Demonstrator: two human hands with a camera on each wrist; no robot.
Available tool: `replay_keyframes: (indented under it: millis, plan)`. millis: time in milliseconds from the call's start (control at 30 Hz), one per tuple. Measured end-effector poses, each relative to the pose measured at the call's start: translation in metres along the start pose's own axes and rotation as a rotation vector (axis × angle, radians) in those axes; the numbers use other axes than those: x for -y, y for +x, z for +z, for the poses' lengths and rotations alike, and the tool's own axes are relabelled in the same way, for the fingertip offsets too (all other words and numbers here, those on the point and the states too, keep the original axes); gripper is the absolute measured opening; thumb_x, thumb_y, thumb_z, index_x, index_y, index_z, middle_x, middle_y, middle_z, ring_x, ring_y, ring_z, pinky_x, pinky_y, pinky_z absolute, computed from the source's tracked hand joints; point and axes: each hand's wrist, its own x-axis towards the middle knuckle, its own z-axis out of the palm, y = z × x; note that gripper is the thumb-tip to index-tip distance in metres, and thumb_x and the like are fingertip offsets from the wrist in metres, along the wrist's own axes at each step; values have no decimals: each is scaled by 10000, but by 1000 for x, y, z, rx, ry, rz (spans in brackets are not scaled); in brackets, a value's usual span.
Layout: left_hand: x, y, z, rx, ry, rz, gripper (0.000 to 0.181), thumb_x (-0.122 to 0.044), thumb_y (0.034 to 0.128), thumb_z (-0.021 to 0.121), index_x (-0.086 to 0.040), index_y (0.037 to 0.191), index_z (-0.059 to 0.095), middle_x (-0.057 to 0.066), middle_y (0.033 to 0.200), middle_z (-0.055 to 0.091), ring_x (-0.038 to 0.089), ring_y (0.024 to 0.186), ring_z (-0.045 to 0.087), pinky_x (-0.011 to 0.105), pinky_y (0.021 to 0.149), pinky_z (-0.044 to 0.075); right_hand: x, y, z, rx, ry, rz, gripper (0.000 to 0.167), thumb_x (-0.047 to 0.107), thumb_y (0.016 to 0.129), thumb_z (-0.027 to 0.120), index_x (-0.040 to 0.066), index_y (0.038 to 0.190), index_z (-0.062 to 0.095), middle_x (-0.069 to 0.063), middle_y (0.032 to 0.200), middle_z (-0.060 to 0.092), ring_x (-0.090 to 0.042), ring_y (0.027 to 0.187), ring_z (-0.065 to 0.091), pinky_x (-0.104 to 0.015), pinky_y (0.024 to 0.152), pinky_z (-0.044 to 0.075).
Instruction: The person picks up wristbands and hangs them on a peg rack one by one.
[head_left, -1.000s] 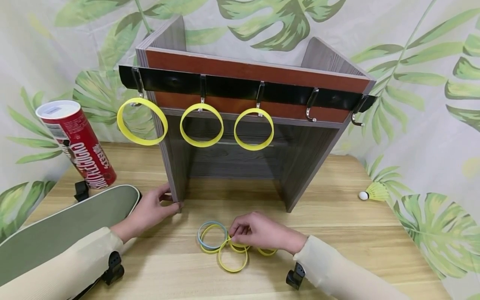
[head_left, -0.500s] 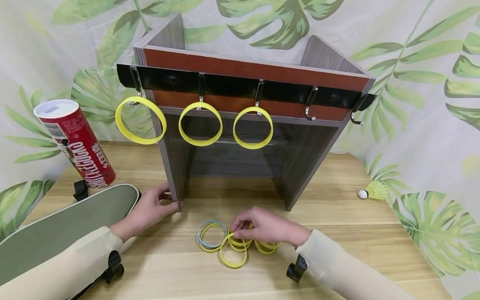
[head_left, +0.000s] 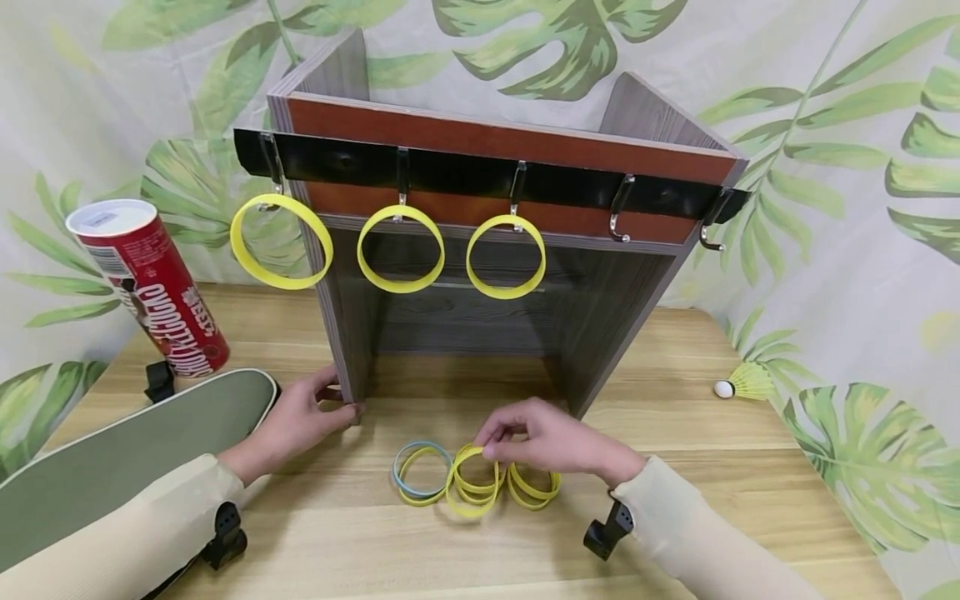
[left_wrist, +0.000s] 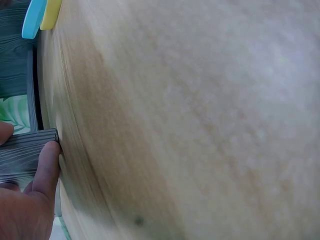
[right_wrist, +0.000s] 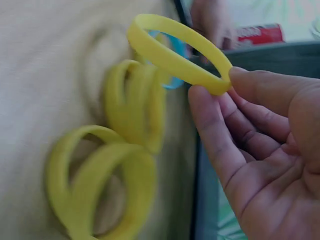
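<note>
My right hand (head_left: 551, 433) pinches a yellow silicone wristband (right_wrist: 162, 57) between thumb and fingertips, just above the table. Below it lie several other yellow wristbands (right_wrist: 135, 195) and one light blue wristband (right_wrist: 175, 83). My left hand (head_left: 303, 412) grips the foot of the grey wooden shelf's left side panel (head_left: 330, 308), thumb on the front edge (left_wrist: 48, 155). Across the shelf's top runs a black hook rail (head_left: 465, 173). Single yellow wristbands hang from its three left hooks, such as the leftmost wristband (head_left: 285, 283); the two right hooks hold nothing.
At left, a red snack can (head_left: 168, 300) stands on the wooden table (head_left: 645, 517), beside a small black object (head_left: 159, 382). A grey-green, white-edged board-like thing (head_left: 150, 442) lies under the left forearm. A yellow shuttlecock (head_left: 746, 382) lies at right.
My right hand has moved slightly up and right, lifting the pinched wristband away from the viewer over the others. The left hand keeps its hold on the panel.
</note>
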Motion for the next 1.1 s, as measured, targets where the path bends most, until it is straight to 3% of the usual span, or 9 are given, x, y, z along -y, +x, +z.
replay_keyframes:
  millis: [200, 433, 533, 700, 833, 1100]
  plan:
    - [0, 0, 0, -2, 5, 13, 443, -71, 933, 734, 21, 1351, 619, 236, 1227, 735, 372, 1104, 727, 268, 852, 550, 5, -11, -23, -148, 118, -46, 197, 68, 1005, 677, -58, 1152, 716, -283, 1036, 715, -94, 829, 708, -345, 808, 631]
    - [0, 0, -1, 2, 4, 15, 445, -78, 937, 736, 21, 1355, 619, 238, 1238, 733, 373, 1105, 727, 280, 859, 554, 22, -23, -43, -322, 243, -26, 251, 63, 999, 688, -95, 1193, 677, 27, 991, 775, -69, 875, 739, -298, 835, 628]
    - [0, 0, -1, 6, 4, 6, 449, -96, 943, 740, 16, 1361, 616, 240, 1256, 726, 376, 1117, 723, 300, 866, 556, 31, -29, -49, -378, 264, -44, 255, 70, 1007, 681, -94, 1202, 661, 72, 994, 776, -58, 908, 734, -278, 860, 619]
    - [0, 0, -2, 11, -1, 5, 461, -102, 947, 740, 9, 1375, 609, 239, 1268, 720, 374, 1128, 717, 296, 866, 549, 45, -35, -58, -479, 319, -184, 133, 17, 1015, 644, 46, 1127, 708, 51, 1005, 764, -71, 909, 724, -272, 860, 618]
    - [1, 0, -2, 14, -8, 3, 463, -102, 949, 739, 13, 1378, 606, 243, 1276, 715, 377, 1134, 713, 299, 867, 551, 55, -39, -65, -537, 450, -343, 248, -50, 1024, 586, 144, 1094, 724, 31, 1003, 760, -70, 934, 726, -249, 861, 613]
    - [2, 0, 0, 7, -9, 3, 460, -98, 942, 742, 15, 1368, 611, 245, 1260, 722, 389, 1132, 717, 264, 838, 555, 83, -52, -77, -633, 618, -569, 202, -75, 1025, 561, 37, 1112, 704, -47, 1015, 780, -133, 990, 740, -264, 900, 609]
